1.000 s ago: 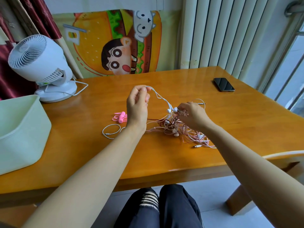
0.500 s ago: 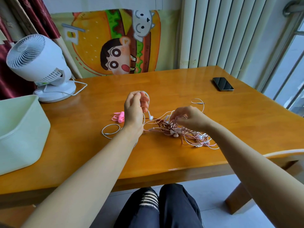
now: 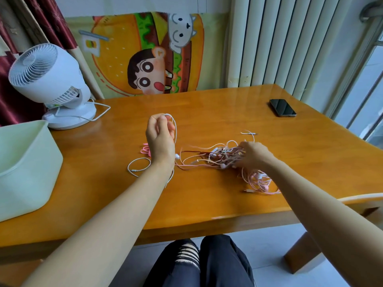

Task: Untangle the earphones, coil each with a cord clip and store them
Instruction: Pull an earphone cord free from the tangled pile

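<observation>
Two hands over the counter (image 3: 207,112): the left hand (image 3: 160,137), raised, pinches a white earphone cord (image 3: 176,129); the right hand (image 3: 252,155) grips the tangled earphones (image 3: 217,157) lying near pink cord clips (image 3: 145,150).

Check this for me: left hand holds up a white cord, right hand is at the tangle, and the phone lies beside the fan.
Wrong on the phone: it lies at the table's far right, apart from the fan at the left, per the head view. The left hand does hold up a white cord; the right hand is at the tangle.
</observation>
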Demonstrator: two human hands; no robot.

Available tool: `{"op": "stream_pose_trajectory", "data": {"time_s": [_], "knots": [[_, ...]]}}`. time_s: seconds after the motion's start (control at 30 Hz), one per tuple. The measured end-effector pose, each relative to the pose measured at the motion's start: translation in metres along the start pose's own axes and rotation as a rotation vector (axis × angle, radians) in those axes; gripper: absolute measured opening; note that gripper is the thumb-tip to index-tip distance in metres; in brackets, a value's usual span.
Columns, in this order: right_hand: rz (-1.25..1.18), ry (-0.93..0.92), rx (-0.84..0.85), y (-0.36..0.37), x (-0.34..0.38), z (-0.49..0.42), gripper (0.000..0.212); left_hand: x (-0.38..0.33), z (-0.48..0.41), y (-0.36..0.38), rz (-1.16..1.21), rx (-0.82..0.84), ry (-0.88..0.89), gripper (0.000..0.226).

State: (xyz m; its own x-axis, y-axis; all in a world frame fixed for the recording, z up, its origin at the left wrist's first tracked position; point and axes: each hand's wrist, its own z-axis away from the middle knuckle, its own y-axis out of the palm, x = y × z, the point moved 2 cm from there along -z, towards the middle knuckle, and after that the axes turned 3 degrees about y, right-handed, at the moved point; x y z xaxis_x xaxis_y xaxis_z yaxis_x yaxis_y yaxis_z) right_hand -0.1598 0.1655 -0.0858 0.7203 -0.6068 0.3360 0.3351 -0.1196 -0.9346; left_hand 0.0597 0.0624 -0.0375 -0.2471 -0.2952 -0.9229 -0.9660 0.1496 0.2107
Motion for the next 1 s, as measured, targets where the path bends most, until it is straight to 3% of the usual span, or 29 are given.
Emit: {"op": "stream_pose_trajectory", "data": {"time_s": [0.07, 0.17, 0.27, 0.43, 0.6, 0.63, 0.73, 0.8, 0.87, 0.97, 1.0], "knots": [[-0.254, 0.111, -0.174, -0.009, -0.02, -0.005, 0.046, 0.0, -0.001, 0.003, 0.026, -0.017, 0.004, 0.02], [-0.596, 0.23, -0.505, -0.03, -0.048, -0.009, 0.041, 0.001, -0.002, 0.009, 0.032, -0.01, 0.01, 0.02], [-0.595, 0.311, -0.66, -0.047, -0.069, -0.015, 0.053, 0.004, -0.001, 0.016, 0.02, 0.019, -0.008, 0.021], [-0.15, 0.342, -0.167, -0.034, -0.071, -0.021, 0.087, 0.009, 0.005, 0.028, 0.034, 0.145, -0.074, 0.023], [0.12, 0.124, -0.327, -0.045, -0.022, -0.001, 0.07, 0.014, 0.01, 0.035, 0.093, 0.329, -0.191, 0.025], [0.026, 0.014, -0.283, -0.047, -0.011, 0.003, 0.066, 0.015, 0.011, 0.035, 0.103, 0.37, -0.209, 0.026], [-0.665, -0.335, 0.086, -0.041, 0.028, 0.023, 0.062, 0.014, 0.012, 0.035, 0.083, 0.488, -0.234, 0.03], [-0.907, -0.462, 0.263, -0.033, 0.049, 0.033, 0.067, 0.011, 0.015, 0.035, 0.023, 0.574, -0.229, 0.031], [-0.954, -0.543, 0.358, -0.021, 0.061, 0.035, 0.062, 0.009, 0.018, 0.034, -0.037, 0.651, -0.223, 0.03], [-0.795, -0.593, 0.365, -0.014, 0.063, 0.035, 0.013, 0.005, 0.016, 0.025, -0.133, 0.682, -0.21, 0.022], [-0.774, -0.57, 0.322, -0.015, 0.062, 0.034, 0.014, 0.004, 0.015, 0.019, -0.176, 0.688, -0.214, 0.018]]}}
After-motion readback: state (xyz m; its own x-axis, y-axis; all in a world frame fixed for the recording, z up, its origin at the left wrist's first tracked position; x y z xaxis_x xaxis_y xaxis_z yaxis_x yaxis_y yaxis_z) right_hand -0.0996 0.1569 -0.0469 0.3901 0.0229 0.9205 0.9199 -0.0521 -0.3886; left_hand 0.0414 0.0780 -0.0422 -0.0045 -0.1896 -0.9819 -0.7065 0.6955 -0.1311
